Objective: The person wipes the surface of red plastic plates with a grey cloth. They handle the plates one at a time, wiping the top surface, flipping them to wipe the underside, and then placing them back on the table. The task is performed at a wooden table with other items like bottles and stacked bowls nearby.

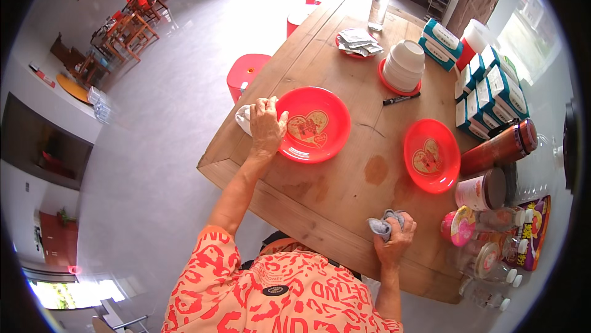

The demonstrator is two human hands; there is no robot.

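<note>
My left hand (268,128) is at the left rim of a round red plate (333,142) with a gold heart pattern. Its fingers are curled over a crumpled white cloth or tissue (243,120), which sticks out on the left. Whether the fingers also grip the plate's rim is hidden. Closer to the table's front edge, my right hand (397,240) is closed around a bunched grey cloth (380,228), low against the wooden tabletop (295,191). A second red plate (452,155) with a similar heart lies farther right, apart from both hands.
Stacked white bowls (403,65), a black marker (401,99) and a dish of white packets (358,42) stand farther back. Tissue packs (492,99), a copper-coloured flask (498,148), a canister (474,191) and several bottles (492,293) line the right side. A red stool (243,74) stands left.
</note>
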